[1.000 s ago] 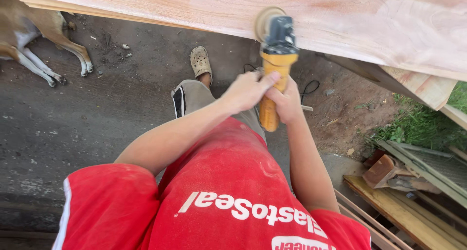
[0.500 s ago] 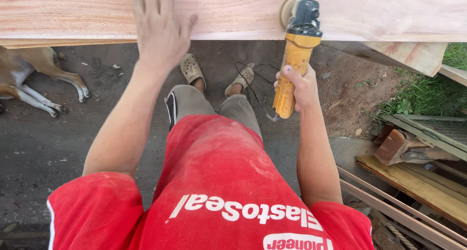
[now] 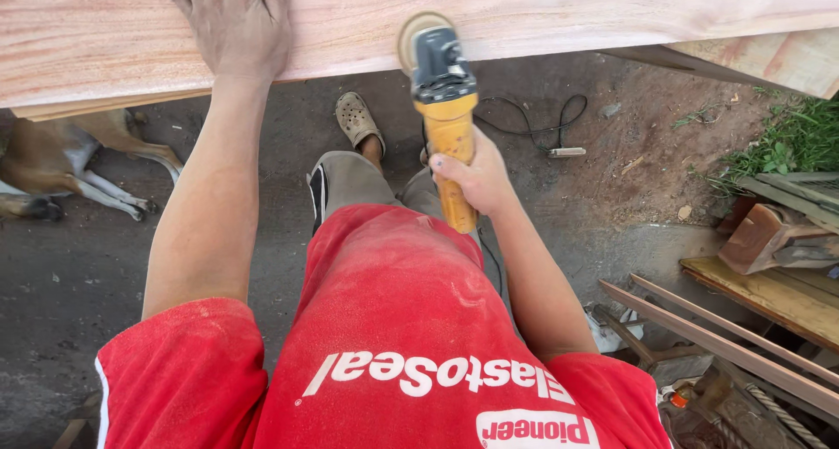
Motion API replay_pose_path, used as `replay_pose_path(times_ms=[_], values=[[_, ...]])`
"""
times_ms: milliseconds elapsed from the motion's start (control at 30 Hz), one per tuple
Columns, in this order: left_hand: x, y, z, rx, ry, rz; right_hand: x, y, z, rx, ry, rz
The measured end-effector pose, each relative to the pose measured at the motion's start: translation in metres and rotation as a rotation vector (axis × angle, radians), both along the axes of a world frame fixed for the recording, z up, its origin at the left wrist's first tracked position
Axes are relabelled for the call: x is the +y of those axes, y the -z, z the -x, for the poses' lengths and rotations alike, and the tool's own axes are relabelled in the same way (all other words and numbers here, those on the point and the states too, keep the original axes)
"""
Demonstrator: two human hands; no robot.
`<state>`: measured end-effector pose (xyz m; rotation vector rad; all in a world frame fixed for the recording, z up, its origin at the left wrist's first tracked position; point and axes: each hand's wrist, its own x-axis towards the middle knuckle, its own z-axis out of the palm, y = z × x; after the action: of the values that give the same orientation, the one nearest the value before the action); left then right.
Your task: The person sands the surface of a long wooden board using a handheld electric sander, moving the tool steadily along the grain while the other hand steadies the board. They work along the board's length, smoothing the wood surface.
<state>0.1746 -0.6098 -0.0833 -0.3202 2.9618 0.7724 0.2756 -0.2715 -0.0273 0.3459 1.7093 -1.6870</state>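
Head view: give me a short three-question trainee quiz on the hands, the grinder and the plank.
1. True or false: the left hand lies flat on the wooden plank.
2. Which hand grips the yellow angle grinder? A) the left hand B) the right hand C) both hands
3. Fill in: the grinder's sanding disc sits against the plank's near ____.

Key
1. True: its palm is pressed on the plank's top face.
2. B: the right hand alone wraps the yellow handle.
3. Edge: the disc meets the plank's near edge, right of the left hand.
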Motion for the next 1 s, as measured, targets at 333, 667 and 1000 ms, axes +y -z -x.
replay_pose_path(times_ms=[333,667,1000], values=[[0.004,-0.008,0.002,-0.138,-0.013,0.08,0.051,-0.012,0.035,0.006,0.191,0.009],[0.011,-0.02,0.008,-0.291,-0.028,0.155,0.015,-0.017,0.085,0.066,0.147,0.011],[0.012,-0.028,0.01,-0.242,-0.025,0.159,0.105,-0.038,0.126,0.071,0.331,-0.096]])
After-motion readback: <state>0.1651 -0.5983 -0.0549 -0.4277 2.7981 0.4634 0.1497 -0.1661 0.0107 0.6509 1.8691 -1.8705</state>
